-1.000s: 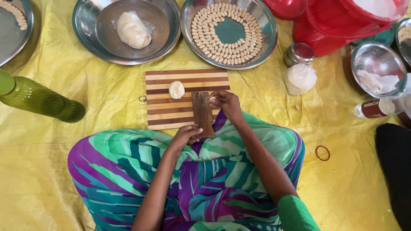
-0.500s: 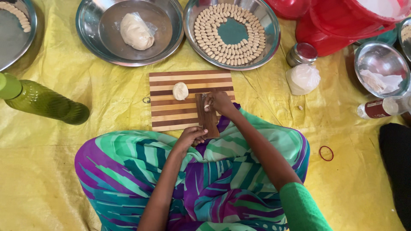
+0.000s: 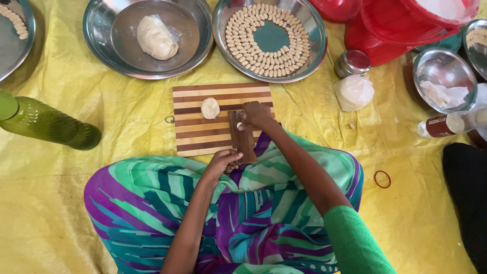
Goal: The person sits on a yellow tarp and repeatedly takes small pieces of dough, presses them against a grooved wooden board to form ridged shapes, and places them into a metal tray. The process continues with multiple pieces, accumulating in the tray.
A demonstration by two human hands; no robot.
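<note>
The right hand (image 3: 256, 114) presses a small bit of dough (image 3: 240, 126) with its fingertips onto the top of a narrow ridged wooden paddle (image 3: 242, 137), which lies on the right edge of the striped cutting board (image 3: 193, 134). The left hand (image 3: 221, 163) curls around the paddle's lower end, just off the board's near edge, steadying it over the lap; how tightly it grips I cannot tell.

On the board, left of the paddle, sits 1 small lump of dough (image 3: 210, 108). Beyond the board's far edge, a steel tray (image 3: 309, 58) holds shaped dough pieces (image 3: 268, 38) laid in about 3 rings around a bare green centre. Left of that tray, another steel bowl (image 3: 99, 38) holds a large ball of dough (image 3: 156, 37) on thin plastic. Judging by these, many pieces are done, while the big ball and the small lump remain to be worked.

A green bottle (image 3: 50, 124) lies well left of the board. Right of it stand a knotted white bag (image 3: 354, 92), a small steel tin (image 3: 352, 63) and red tubs (image 3: 401, 25).

The piece under the fingers is mostly covered, so its shape is unclear. A tray (image 3: 7, 56) at the far left is cut off, as are the tubs and bowls at the right.
</note>
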